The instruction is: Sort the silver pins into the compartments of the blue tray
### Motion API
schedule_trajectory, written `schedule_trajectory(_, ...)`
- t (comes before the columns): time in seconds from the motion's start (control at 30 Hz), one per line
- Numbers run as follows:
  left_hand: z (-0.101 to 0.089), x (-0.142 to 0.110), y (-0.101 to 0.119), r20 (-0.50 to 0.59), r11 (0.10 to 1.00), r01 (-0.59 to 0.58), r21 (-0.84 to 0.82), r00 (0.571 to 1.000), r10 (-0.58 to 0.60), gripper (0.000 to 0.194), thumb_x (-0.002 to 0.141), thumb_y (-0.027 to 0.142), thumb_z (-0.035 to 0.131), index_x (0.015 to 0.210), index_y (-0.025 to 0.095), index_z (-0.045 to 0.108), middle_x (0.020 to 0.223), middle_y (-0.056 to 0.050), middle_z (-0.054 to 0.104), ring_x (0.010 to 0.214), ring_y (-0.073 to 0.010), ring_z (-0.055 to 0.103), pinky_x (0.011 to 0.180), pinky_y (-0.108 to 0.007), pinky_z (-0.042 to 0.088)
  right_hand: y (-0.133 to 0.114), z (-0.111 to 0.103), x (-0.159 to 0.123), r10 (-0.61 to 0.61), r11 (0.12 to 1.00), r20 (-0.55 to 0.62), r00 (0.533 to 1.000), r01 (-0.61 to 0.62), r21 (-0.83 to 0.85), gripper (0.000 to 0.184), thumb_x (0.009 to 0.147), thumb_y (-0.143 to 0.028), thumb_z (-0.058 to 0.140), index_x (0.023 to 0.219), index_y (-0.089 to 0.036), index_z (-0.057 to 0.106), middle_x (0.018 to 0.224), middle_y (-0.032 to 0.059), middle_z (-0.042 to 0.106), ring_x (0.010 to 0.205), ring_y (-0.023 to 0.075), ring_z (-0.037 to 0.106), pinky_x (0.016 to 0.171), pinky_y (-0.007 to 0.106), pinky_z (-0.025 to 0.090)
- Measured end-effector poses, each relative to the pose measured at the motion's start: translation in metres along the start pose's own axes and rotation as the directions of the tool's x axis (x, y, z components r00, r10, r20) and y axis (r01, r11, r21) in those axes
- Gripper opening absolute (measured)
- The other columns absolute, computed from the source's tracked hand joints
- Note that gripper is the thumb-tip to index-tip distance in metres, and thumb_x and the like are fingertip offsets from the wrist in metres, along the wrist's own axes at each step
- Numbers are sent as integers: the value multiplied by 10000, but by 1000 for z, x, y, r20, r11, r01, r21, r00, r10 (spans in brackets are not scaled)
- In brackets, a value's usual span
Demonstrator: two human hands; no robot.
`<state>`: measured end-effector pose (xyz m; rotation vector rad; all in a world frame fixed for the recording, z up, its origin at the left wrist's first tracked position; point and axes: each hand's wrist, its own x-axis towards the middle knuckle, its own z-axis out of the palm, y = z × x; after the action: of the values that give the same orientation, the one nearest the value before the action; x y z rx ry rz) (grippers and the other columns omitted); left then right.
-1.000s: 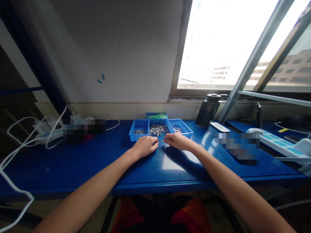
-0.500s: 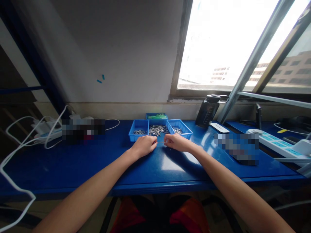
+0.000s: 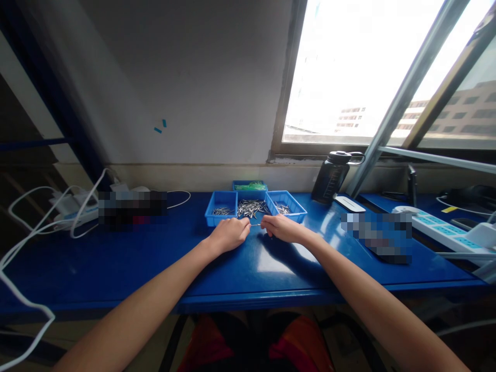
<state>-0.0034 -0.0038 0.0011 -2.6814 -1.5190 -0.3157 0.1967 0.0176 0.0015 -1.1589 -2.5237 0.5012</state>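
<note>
Between my two hands runs a thin metal pin (image 3: 255, 225), small and silvery, held roughly level above the blue table. My left hand (image 3: 230, 233) pinches its left end with closed fingers. At its other end the fingers of my right hand (image 3: 279, 228) are closed on it too. Just beyond my hands lies a pile of loose metal pins (image 3: 251, 207). A blue bin (image 3: 226, 197) on the left and another blue bin (image 3: 293, 203) on the right each hold some similar pins. The pin's exact kind is too small to make out.
Behind the pile, a small blue box (image 3: 237, 183) holds green plastic. A black bottle (image 3: 331, 176) stands to the right by the window, near a white flat device (image 3: 351, 204). A power strip (image 3: 442, 227) lies further right. White cables (image 3: 31, 292) trail on the left.
My right hand has shifted very slightly left, and the visible stretch of pin between my hands is a little shorter. The bins and the pile look unchanged.
</note>
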Motion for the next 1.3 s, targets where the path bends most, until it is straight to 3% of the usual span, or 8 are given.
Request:
schedule_trajectory(0.23,2,1,-2,7,999,-32,-31,999,32,264,839,367,349,873,219,565,746,-40,631,702,-202,591,570,-249,378,7,4,2,19,996,4,1000,-18,-84,141,786,-283,489,831,-173,565,612,-11,597,533,90,505,510,186,337)
schedule_trajectory(0.47,-1,1,-1,-33,991,-83,-106,996,80,186,811,317,414,803,207,564,806,-18,626,712,-167,572,562,-230,361,10,7,3,28,990,-3,1000,-28,-136,147,748,-292,538,838,-177,557,620,-16,584,527,88,482,485,183,301)
schedule_trajectory(0.63,-2,0,0,-103,980,-130,-153,988,115,206,828,323,399,856,200,561,828,-20,605,733,-155,563,604,-231,382,8,6,2,8,995,-25,1000,-11,-98,149,761,-304,525,825,-173,559,612,-17,583,525,84,487,494,182,314)
schedule_trajectory(0.9,2,2,0,-159,955,-202,-219,973,169,205,827,319,428,941,231,574,863,-2,594,696,-121,549,599,-213,387,-4,5,0,-18,994,-2,1000,19,103,222,819,-347,447,858,-162,563,604,-11,587,516,80,488,506,187,358)
schedule_trajectory(1.17,0,1,4,-183,932,-265,-247,957,224,156,800,252,455,883,204,578,827,-7,592,717,-118,554,650,-208,404,-4,6,0,-48,995,17,999,46,85,231,815,-353,450,800,-159,574,589,-10,581,511,82,493,497,184,360)
schedule_trajectory(1.3,-2,-2,6,-161,945,-222,-241,969,186,133,775,273,475,861,203,548,756,9,609,676,-126,566,604,-208,397,0,5,0,-39,998,38,999,37,60,206,789,-332,493,867,-166,587,601,-10,591,528,90,507,514,191,365)
